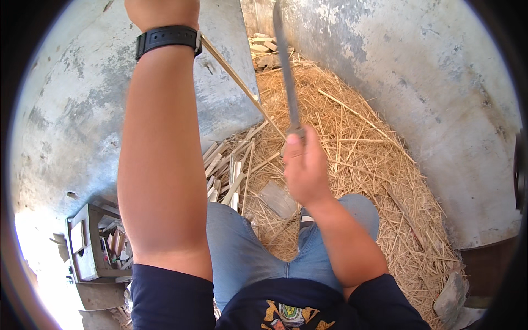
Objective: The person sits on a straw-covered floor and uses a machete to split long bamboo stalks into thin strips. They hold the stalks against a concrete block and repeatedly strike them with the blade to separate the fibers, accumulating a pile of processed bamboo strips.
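Note:
My left hand [162, 12] is raised at the top edge, where the frame cuts off its fingers. From behind its wrist, a long thin bamboo strip [234, 76] slants down to the right, and the hand appears closed on its upper part. The strip's lower end reaches close to my right hand [308, 173]. That hand is wrapped round the handle of a long knife [287, 77], whose dark, narrow blade points up and away from me. Between my legs lies a flat wooden block [278, 199] on the litter.
Straw-like shavings [352, 143] cover the floor in a heap. Split sticks [223, 165] lie beside my left knee. A worn wooden box [91, 242] with scraps stands at the left. Weathered walls [434, 110] rise on both sides, and a stone [452, 300] sits lower right.

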Demonstrator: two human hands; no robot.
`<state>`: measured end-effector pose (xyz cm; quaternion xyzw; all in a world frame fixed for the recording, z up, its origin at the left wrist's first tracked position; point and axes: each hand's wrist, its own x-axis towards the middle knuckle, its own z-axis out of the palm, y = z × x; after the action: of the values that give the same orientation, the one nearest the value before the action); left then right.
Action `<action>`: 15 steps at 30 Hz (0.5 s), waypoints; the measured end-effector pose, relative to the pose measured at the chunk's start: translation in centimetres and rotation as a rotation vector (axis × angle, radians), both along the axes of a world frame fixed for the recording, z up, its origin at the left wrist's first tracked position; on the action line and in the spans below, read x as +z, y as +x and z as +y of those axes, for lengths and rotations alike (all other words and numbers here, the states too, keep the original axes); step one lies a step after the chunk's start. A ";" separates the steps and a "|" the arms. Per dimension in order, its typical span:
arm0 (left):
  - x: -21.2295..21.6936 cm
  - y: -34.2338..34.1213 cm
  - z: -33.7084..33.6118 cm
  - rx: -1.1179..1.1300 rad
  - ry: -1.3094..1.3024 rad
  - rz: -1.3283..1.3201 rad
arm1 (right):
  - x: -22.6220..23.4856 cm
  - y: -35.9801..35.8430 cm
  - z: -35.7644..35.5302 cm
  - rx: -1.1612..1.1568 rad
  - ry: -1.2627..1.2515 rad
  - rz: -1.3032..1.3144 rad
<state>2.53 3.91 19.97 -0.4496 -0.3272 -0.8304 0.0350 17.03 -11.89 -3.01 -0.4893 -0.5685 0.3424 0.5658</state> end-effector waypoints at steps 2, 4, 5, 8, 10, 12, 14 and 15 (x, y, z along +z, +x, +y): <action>0.2 -2.7 3.0 0.161 0.182 0.110 | -3.3 -1.4 1.4 0.084 -0.210 -0.264; -0.6 -1.2 0.3 -0.025 0.082 0.012 | -4.2 -1.4 2.1 0.073 -0.242 -0.206; -0.7 -0.8 -0.9 -0.112 0.036 -0.037 | -4.2 -1.4 2.2 0.071 -0.253 -0.178; 1.3 -7.7 5.7 -0.387 -0.060 -0.063 | -2.3 -1.2 1.8 0.008 -0.198 -0.064; 0.8 -7.6 5.6 -0.376 -0.046 -0.036 | -0.4 -0.9 1.0 -0.021 -0.100 0.088; -0.2 -1.3 -0.4 -0.057 0.048 0.035 | 0.7 -0.6 0.2 -0.069 -0.004 0.114; 0.3 -0.5 -1.3 -0.051 0.024 0.008 | -1.4 -1.4 0.4 -0.068 0.110 -0.083; 0.2 -0.3 -1.5 -0.052 0.011 -0.008 | -2.6 -1.8 0.6 -0.070 0.167 -0.184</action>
<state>2.23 2.36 20.14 -0.4544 -0.3108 -0.8347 0.0146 15.20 -11.25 -5.65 -0.4893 -0.6271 0.2275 0.5617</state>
